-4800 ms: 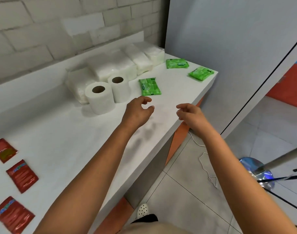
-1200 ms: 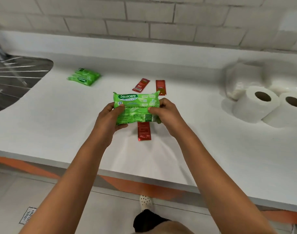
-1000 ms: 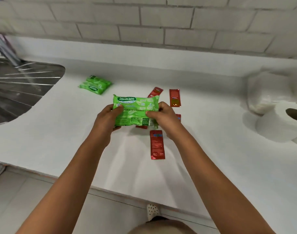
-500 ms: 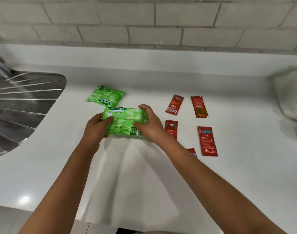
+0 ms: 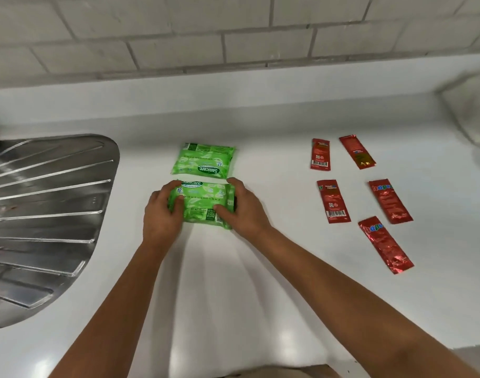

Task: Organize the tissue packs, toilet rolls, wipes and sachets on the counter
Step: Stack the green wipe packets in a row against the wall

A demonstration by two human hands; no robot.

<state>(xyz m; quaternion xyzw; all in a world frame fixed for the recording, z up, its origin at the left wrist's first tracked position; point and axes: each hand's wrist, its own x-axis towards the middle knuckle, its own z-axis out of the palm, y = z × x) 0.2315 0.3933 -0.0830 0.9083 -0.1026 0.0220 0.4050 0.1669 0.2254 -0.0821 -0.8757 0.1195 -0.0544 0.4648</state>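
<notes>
White desk (image 5: pixel 233 282) under a pale brick wall (image 5: pixel 233 31), seen from above. Held wipes pack (image 5: pixel 203 204): green, lying flat or nearly flat on the desk, long axis running left to right between the two hands. Left hand (image 5: pixel 162 216) grips its left end, fingers (image 5: pixel 176 205) curled over the top face; right hand (image 5: pixel 243 210) grips its right end, thumb across the near edge and fingers wrapped round the far corner. Both hands are equally near, one at each short end.

Second wipes pack (image 5: pixel 204 163): lies just beyond the fingers, parallel to the held pack and turned the other way up as to its print; a narrow strip of desk appears to part the two. Judged step: setting the held pack down in line with its neighbour; the release needs only a straightening of both grips.

Sachets (image 5: pixel 334 200): five red ones, well apart to the right of the right hand, in loose rows. Sink drainer (image 5: pixel 42 214): ribbed steel, left of the left hand. Blurred white bundle (image 5: pixel 476 115): far right edge, kind not discernible.
</notes>
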